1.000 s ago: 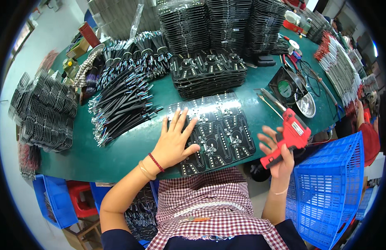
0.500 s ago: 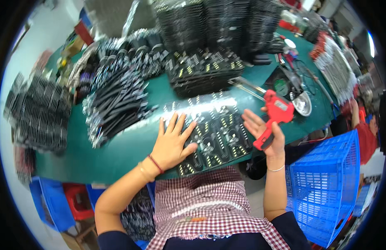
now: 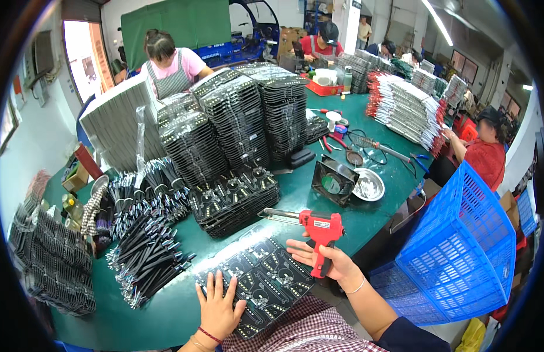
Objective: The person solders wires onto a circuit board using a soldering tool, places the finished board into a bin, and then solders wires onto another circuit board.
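Head view: a black circuit board (image 3: 270, 288) lies on the green desk (image 3: 142, 320). On its left side rests the left hand (image 3: 220, 311), fingers spread. By its right edge, the right hand (image 3: 337, 265) holds a red soldering gun (image 3: 323, 229), fingers loosely extended.

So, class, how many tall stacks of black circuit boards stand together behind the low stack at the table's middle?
3: the left stack, the middle stack and the right stack, side by side behind the low stack. More may be hidden behind them.
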Demonstrator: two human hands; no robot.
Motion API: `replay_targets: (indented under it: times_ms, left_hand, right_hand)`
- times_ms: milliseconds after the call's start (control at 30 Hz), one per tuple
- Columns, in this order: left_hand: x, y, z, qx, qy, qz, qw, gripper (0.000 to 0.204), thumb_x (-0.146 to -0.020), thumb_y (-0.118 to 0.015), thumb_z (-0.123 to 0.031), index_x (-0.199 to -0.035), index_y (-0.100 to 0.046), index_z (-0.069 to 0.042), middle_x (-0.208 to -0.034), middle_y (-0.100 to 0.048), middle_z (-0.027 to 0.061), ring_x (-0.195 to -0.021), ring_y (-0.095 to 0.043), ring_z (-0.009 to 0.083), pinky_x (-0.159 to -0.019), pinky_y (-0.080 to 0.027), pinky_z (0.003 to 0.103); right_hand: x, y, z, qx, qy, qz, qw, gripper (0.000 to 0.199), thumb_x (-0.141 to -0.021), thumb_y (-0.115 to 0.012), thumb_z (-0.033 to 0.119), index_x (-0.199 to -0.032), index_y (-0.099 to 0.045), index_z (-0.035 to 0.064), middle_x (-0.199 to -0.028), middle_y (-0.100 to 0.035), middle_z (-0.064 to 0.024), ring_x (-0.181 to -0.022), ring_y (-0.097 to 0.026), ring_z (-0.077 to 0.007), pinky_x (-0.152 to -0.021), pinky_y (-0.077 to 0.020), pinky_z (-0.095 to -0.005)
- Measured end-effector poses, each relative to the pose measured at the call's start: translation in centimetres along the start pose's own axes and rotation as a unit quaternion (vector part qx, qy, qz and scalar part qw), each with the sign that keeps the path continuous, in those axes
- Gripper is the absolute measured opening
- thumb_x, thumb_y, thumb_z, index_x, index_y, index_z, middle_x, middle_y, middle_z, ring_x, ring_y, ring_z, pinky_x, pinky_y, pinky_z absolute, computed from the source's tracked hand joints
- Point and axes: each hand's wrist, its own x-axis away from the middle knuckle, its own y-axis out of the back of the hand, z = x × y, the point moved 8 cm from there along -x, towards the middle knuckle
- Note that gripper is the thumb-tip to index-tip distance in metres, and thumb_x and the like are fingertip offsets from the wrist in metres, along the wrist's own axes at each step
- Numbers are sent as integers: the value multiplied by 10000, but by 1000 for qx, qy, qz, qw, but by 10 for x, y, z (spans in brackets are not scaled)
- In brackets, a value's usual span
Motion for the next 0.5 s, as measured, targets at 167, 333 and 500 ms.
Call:
replay_targets:
  times_ms: [167, 333, 500]
  left_hand:
    - [-3, 2, -1, -16, -12, -17, 1000, 569, -831, -595, -346, -1330, -499, -91, -1431, -355, 243, -1346, -280, 428, -1068, -151, 647]
    - [-5, 8, 1, -35, -34, -45, 998, 467, -851, -580, -297, -1295, -545, -160, -1384, -429, 203, -1289, -367, 390, -1053, -226, 601]
    - [-7, 14, 0, -59, -49, -66, 995, 435, -848, -587, -279, -1270, -568, -172, -1331, -483, 172, -1192, -450, 344, -1004, -292, 530]
  right_hand:
    - [5, -1, -1, -9, 8, -5, 1000, 625, -892, -620, 238, -1394, -308, 32, -1438, -318, -292, -1353, -331, -384, -1135, -270, -447]
    - [6, 0, -3, -7, 7, -23, 1000, 608, -871, -647, 232, -1367, -340, 60, -1446, -277, -315, -1362, -299, -408, -1139, -249, -466]
    - [7, -3, -3, -18, 23, -10, 1000, 662, -883, -627, 228, -1415, -282, 39, -1454, -280, -304, -1362, -312, -394, -1131, -269, -454]
